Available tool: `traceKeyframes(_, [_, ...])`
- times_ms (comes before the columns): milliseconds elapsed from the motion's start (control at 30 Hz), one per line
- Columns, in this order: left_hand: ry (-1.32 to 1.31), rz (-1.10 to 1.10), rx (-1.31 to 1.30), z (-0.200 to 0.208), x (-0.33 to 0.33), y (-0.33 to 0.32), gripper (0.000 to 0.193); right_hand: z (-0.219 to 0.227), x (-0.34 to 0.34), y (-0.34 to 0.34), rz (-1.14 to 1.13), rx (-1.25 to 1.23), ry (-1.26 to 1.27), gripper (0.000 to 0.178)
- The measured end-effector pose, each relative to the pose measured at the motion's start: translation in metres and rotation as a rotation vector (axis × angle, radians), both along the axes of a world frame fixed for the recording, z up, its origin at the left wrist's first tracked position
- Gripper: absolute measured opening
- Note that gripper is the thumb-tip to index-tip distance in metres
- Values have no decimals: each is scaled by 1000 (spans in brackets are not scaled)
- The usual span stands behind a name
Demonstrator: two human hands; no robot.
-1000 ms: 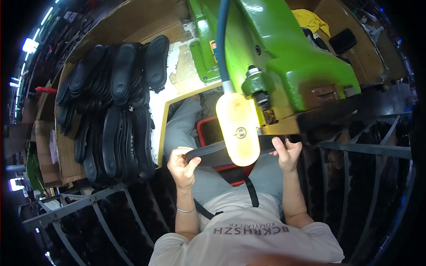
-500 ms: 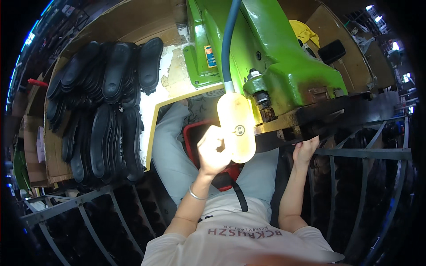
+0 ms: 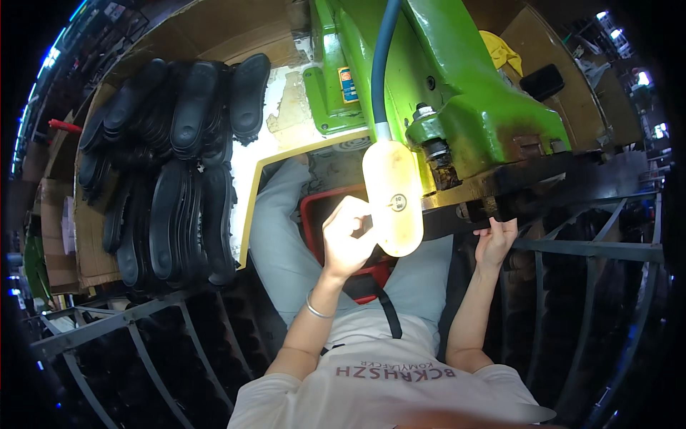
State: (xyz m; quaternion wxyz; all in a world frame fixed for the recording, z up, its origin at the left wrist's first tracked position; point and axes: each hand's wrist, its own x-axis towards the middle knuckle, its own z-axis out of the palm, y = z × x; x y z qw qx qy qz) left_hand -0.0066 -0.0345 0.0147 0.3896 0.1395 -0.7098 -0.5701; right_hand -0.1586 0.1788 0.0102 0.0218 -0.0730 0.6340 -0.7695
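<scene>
White worktop (image 3: 250, 154), piled at left with black shoe soles (image 3: 187, 118), beside a green machine (image 3: 468, 107). One dark sole (image 3: 446, 222) lies below the machine's head, partly behind a glowing lamp (image 3: 393, 204). Left hand (image 3: 348, 237) curls beside the lamp, right hand (image 3: 495, 243) reaches up; I cannot tell either grip.

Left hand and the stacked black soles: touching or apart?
Apart: the head view shows the yellow table edge and a trouser leg between the left hand and stacked soles.

Blk sole (image 3: 444, 222), approx. crosswise, just under green machine (image 3: 493, 129), partly hidden behind lamp (image 3: 392, 229).
</scene>
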Motion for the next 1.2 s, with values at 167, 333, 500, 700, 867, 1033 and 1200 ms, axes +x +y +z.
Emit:
traceKeyframes(167, [1, -73, 367, -8, 20, -14, 21, 4, 16, -16, 107, -47, -47, 13])
traceKeyframes(333, [-30, -119, 558, -54, 75, -33, 25, 11, 42, -42, 305, 141, -41, 18])
traceKeyframes(500, [-230, -217, 676, -92, 103, 7, 26, 15, 43, -73, 334, 26, 117, 37])
traceKeyframes(700, [-297, -345, 734, -113, 76, 69, 28, 12, 38, -79, 293, 54, 168, 49])
traceKeyframes(867, [-432, -294, 377, -87, 58, 59, 40, 7, 53, -73, 328, 313, 390, 32])
traceKeyframes(1033, [-158, -106, 202, -41, 33, 35, 31, -2, 62, -65, 301, 135, 306, 30])
traceKeyframes(1200, [-72, -49, -247, -12, -7, 23, 19, -3, 49, -55, 223, -7, 178, 31])
